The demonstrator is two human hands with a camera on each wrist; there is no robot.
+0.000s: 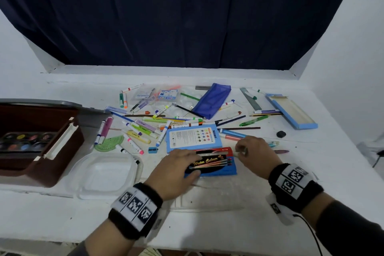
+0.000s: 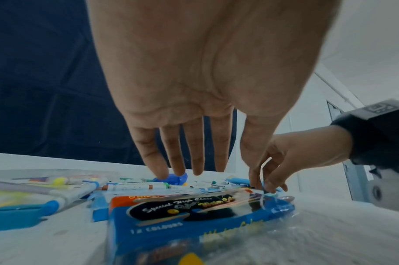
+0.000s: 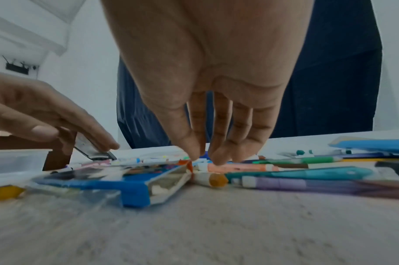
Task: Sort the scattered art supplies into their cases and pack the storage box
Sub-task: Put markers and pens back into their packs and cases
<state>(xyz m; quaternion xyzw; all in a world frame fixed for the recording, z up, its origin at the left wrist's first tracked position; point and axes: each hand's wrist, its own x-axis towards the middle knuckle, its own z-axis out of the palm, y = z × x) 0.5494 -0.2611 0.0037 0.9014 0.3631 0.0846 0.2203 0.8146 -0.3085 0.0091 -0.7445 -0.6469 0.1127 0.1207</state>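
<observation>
Right hand [image 1: 254, 153]: fingertips [image 3: 195, 154] bunched together, pinching at the open right-end flap of the blue and red cardboard water-colour box [image 1: 214, 163]; whether a small item is held between them cannot be told. Left hand [image 1: 175, 172]: fingers [image 2: 193, 157] straight and slightly spread, laid over the left end of the same box, thumb along its near edge.

Box lying flat on the white table [image 1: 207, 224], at 6 o'clock of the clutter, end flap open at 3 o'clock. Legible on lid: "Water Colour", "Special High Class", "12 COLOURS".

Touching the box at 12 o'clock: light blue flat carton [image 1: 193, 137], printed "Ninso" and "COLOR PENCILS", with a colour-dot chart. At 3 o'clock of the carton, just beyond the right hand: blue marker [image 1: 232, 132] and salmon-pink marker [image 1: 229, 137], side by side.

Farther out, 12 o'clock: scattered markers and pencils, blue mesh zip pouch [image 1: 212, 100]. At 2 o'clock: open light blue cardboard tray [image 1: 291, 110]; small black round item [image 1: 281, 134] near it. At 9 o'clock: small blue sharpener [image 1: 153, 149], green plastic protractor [image 1: 109, 144], clear plastic square lid [image 1: 104, 174]. At 10 o'clock, table edge: open brown plastic storage box [image 1: 41, 141] holding a watercolour pan set [image 1: 25, 141].

Wrist bands [image 1: 137, 208] black with white coded squares; codes not readable as text.
</observation>
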